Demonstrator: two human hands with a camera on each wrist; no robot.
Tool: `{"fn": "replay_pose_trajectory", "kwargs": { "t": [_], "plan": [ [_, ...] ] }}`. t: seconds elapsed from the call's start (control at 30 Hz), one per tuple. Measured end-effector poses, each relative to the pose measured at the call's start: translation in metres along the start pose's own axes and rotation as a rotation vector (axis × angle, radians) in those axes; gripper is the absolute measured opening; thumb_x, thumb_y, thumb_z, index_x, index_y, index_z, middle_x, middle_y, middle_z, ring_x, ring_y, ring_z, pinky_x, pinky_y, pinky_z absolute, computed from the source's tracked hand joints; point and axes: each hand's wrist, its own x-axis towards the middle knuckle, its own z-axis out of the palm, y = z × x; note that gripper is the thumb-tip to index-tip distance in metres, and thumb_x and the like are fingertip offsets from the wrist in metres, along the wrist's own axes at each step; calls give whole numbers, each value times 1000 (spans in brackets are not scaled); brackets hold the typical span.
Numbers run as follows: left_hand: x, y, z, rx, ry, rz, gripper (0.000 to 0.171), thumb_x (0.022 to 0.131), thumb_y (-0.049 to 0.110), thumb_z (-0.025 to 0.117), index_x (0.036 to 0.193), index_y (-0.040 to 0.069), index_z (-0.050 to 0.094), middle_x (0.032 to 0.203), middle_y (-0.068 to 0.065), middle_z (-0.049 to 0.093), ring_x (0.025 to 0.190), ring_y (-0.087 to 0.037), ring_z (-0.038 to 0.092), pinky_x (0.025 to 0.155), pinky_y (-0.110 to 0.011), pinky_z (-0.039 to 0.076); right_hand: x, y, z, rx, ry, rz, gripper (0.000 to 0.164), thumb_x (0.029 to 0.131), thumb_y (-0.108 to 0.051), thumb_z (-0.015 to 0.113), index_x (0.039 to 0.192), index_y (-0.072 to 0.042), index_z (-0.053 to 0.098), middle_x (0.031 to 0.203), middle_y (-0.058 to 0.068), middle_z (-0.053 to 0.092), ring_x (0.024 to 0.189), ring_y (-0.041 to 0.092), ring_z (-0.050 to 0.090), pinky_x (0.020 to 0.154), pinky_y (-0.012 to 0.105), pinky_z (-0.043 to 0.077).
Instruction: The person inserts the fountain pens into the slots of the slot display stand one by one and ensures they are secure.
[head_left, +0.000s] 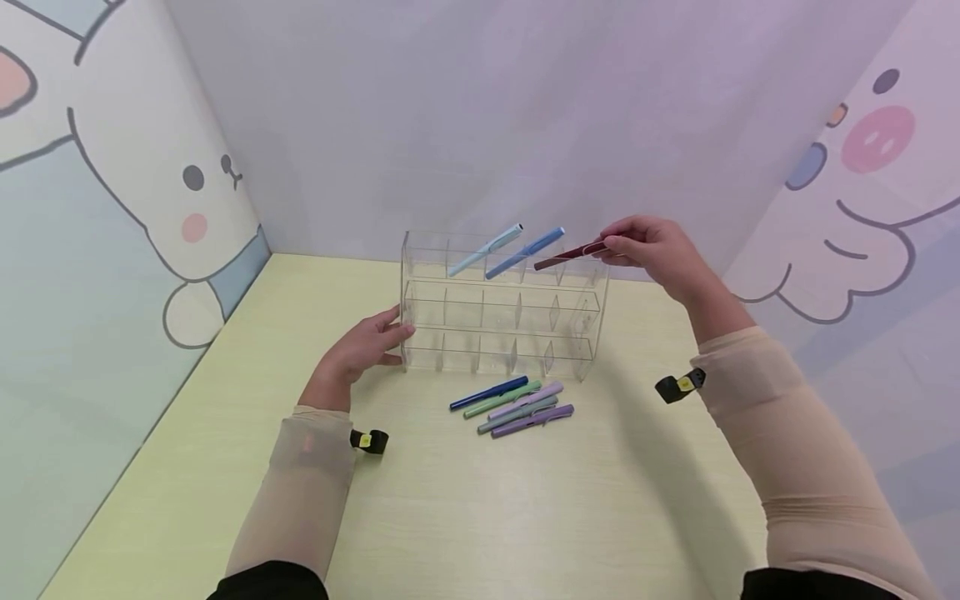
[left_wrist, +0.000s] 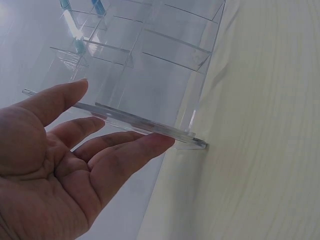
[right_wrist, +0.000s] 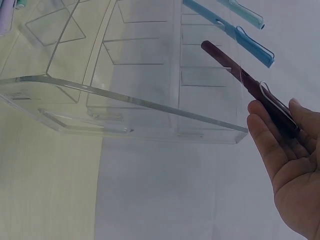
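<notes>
A clear acrylic pen rack (head_left: 501, 317) with stepped rows of compartments stands on the table. At its left side, my left hand (head_left: 365, 343) holds the side panel; in the left wrist view the thumb (left_wrist: 70, 97) lies across the panel's edge and the other fingers touch its outer face. My right hand (head_left: 652, 250) pinches a dark red pen (head_left: 567, 255) by its clip end, tilted over the top row near the right. A light blue pen (head_left: 487, 250) and a blue pen (head_left: 525, 252) lean in that row, left of the red pen.
Several pens lie side by side on the table in front of the rack, among them a dark blue pen (head_left: 489, 393), a green pen (head_left: 501, 400) and a purple pen (head_left: 532, 421). A pale curtain (head_left: 525, 108) hangs behind, with printed cartoon panels at both sides.
</notes>
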Motion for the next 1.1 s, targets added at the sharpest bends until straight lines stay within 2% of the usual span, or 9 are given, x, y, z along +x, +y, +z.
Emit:
{"fn": "replay_pose_trajectory", "kwargs": {
  "t": [0.13,0.37,0.6,0.73,0.87,1.1],
  "plan": [
    [0,-1,0,-2,-1,-1,75,99,45,56,159,28,15,159,-12,30,141,-33,39,102,-50,49,2,-1,4,-45,-13,1,40,96,-28,64,124,0,61,113,9,65,100,15,71,87,22,56],
    [-1,-1,1,2,2,-6,75,99,44,55,159,26,14,159,-12,30,141,-34,40,103,-50,48,7,-5,10,-81,-32,1,39,96,-27,63,126,-1,62,117,14,64,103,17,70,91,29,55],
    [-2,0,2,-2,1,-10,73,100,40,55,159,26,14,160,-13,27,140,-33,41,104,-50,47,10,-8,13,-112,-64,24,37,97,-27,63,125,-3,62,118,16,63,100,14,68,87,20,56],
    [-2,1,3,-4,2,-7,73,100,41,55,159,26,14,160,-12,27,140,-33,41,103,-50,48,11,-9,13,-163,-74,31,37,97,-29,62,124,-4,63,117,14,64,99,12,67,90,21,55],
    [-1,1,2,-4,-2,0,73,100,41,55,159,27,14,161,-12,27,141,-33,40,102,-50,49,12,-9,13,-207,-78,28,37,97,-31,61,124,-6,64,116,13,66,99,12,66,95,29,55],
    [1,2,0,-4,-5,16,74,100,40,55,159,23,14,160,-13,28,141,-34,40,101,-50,50,13,-11,13,-253,-92,22,36,98,-32,59,125,-9,64,117,12,66,101,14,64,92,23,53]
  ]
}}
